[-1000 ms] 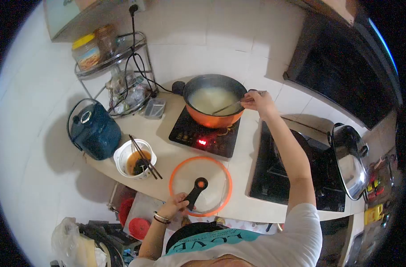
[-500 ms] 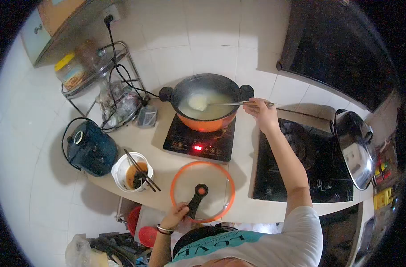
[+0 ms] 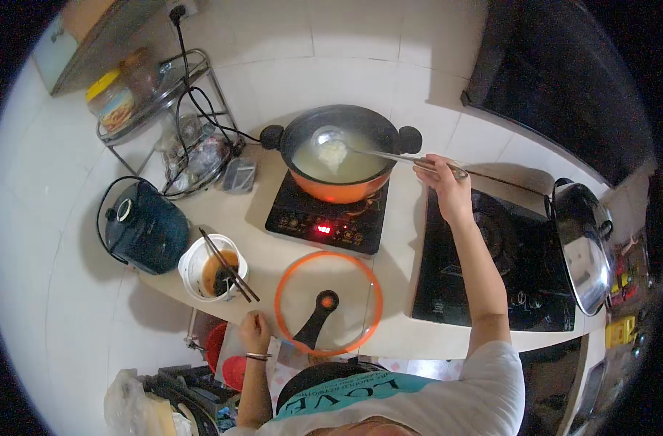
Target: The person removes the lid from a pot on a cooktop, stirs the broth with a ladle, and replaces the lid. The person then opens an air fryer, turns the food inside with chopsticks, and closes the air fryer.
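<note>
My right hand (image 3: 445, 180) grips the handle of a metal ladle (image 3: 393, 155), whose bowl is over the cloudy liquid in an orange pot (image 3: 339, 190) with a black inside. Something pale hangs at the ladle's bowl. Under the pot is a black induction cooker (image 3: 326, 225) with a lit red display. My left hand (image 3: 255, 333), fingers curled, is at the counter's front edge, apart from the glass lid (image 3: 353, 305) with its orange rim and black handle. Behind that hand stands a white bowl (image 3: 193, 269) with brown liquid, dark pieces and chopsticks (image 3: 228, 266) across it.
A dark blue kettle-like container (image 3: 146, 229) is at the left, below a wire rack (image 3: 161, 105) with jars and bags. A small clear box (image 3: 238, 176) sits near the rack. At the right are a black gas stove (image 3: 491, 269) and a large metal lid (image 3: 582, 247).
My left hand has let go of the lid's handle and moved left. The ladle's bowl has come up in the pot with pale food, and my right hand has moved slightly right.
</note>
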Demonstrator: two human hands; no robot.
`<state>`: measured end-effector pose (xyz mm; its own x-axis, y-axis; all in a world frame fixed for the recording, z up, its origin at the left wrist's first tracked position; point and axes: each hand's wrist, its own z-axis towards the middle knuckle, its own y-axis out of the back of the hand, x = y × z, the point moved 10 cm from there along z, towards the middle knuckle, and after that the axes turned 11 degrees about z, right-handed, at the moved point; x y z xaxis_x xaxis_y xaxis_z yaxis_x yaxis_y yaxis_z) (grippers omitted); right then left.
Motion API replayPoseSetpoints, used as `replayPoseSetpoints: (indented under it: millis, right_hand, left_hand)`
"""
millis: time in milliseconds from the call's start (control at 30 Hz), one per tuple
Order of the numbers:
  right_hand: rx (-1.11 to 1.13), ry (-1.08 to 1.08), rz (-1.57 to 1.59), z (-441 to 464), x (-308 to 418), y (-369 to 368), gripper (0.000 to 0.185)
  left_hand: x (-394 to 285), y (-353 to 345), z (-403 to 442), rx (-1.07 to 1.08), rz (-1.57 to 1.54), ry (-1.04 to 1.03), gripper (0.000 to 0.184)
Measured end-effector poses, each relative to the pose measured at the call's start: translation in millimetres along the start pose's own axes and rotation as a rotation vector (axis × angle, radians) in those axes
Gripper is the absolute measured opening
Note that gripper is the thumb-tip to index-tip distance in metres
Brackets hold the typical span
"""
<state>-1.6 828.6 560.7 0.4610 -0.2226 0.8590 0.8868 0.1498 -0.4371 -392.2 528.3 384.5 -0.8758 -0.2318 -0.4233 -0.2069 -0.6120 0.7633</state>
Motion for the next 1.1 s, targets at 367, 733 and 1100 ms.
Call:
replayPoseSetpoints:
  millis: [367,733,1100]
  right_hand:
    - [0.339,0.426,-0.723,7,37,-72,0.016]
    - [0.429,0.386,-1.046,34,1,-109,0.019]
    - [0.381,0.089,-0.727,48,-37,-88,0.023]
  left_hand:
    - [14,-9,2,-0.104,-0.093,0.065,0.012]
    - [18,-11,2,-0.101,0.018,0.008,0.018]
    - [14,-10,0,-0.169,-0.025,-0.030,0.020]
